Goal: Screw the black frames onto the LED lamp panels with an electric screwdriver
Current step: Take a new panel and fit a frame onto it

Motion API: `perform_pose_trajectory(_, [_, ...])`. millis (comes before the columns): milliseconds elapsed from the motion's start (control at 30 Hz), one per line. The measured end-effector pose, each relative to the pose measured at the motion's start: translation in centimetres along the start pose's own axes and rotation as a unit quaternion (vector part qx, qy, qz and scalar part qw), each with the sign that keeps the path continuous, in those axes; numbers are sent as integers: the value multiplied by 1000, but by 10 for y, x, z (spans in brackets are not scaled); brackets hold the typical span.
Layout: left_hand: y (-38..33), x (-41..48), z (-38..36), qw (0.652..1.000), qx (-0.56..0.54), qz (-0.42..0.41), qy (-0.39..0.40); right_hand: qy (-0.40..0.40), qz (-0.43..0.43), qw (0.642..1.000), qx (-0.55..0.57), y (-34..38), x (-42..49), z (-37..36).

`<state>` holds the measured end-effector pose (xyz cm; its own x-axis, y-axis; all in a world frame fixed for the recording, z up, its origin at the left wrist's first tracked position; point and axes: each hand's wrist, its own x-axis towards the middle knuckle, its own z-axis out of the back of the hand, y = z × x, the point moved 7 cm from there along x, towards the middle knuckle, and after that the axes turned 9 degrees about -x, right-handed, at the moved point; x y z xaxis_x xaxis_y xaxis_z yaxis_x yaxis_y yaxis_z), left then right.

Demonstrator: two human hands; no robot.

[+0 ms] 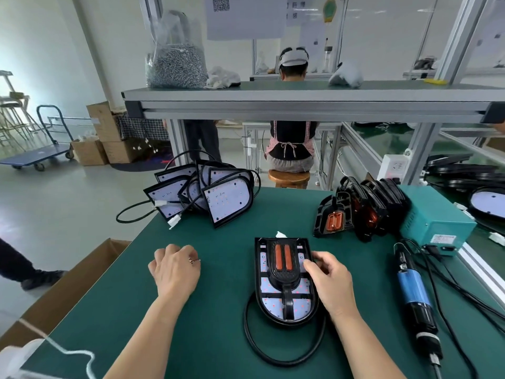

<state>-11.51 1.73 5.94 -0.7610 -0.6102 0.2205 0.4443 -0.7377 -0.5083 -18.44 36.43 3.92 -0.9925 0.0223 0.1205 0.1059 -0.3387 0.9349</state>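
Logging black frame [283,280] seated on LED lamp panel [269,305], my right hand [332,285] gripping its right edge, left hand [175,269] curled left of it, contents unclear; electric screwdriver [412,291] idle to its right; I judge screwing unstarted.

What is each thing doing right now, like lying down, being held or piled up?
panel, flat on the table, frame on top.
frame, lying on the panel.
right hand, gripping the panel's right edge.
left hand, curled on the table; contents unclear.
screwdriver, lying unheld.
spare panels, piled, frameless.
spare frames, leaning in a row.
screw bag, upright.
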Motion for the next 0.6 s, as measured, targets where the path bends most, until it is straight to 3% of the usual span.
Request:
perform_pose_trajectory(300, [-22, -3, -15, 996, 62, -56, 12, -19, -33, 999, -20, 2, -5, 3])
perform_pose_trajectory(433, [-49, -32, -6, 990, -94, -97, -41, -8, -35, 998, -48, 4, -9, 4])
perform_pose_trajectory(533, [-71, -55, 0, 970, -204, -131, -23, -8, -37, 996, -77, 2, -16, 8])
perform_pose_trajectory(600, [-77, -66, -2, 956, -274, -109, 0, -1, -49, 996, -79, -1, -23, 13])
